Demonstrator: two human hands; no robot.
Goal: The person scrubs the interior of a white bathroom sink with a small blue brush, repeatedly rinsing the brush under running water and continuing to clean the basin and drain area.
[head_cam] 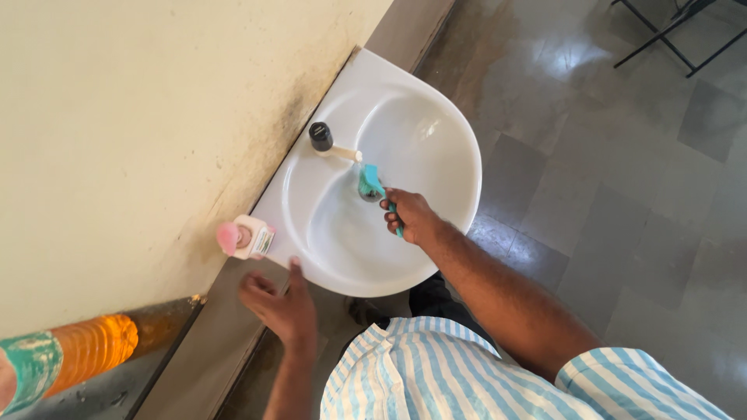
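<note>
while a teal brush (371,181) is gripped by its handle in the right hand (410,217), its head is held over the drain near the middle of the white basin (436,117), just below the tap (328,144) at the basin's wall-side rim. the fingers are clenched around the handle, so the brush is grasped, not released. the left hand (282,306) is held loosely open with nothing in it, its fingertips close to the basin's near rim; whether the rim is touched cannot be told. a ledge (218,342) is seen beside this hand, running along the wall.

open floor is left beyond the basin's rounded outer edge, while its flat edge is set tight against the wall. one basin, one tap with a black top, one brush and one white bottle with a pink cap (244,237) are counted; the bottle is stood at the basin's corner by the wall, just beside the rim. one orange ribbed bottle (85,346) is laid at the ledge's far left end.

the cream wall (140,117) is stained dark along the basin's edge. the floor (607,194) is laid with grey glossy tiles.
</note>
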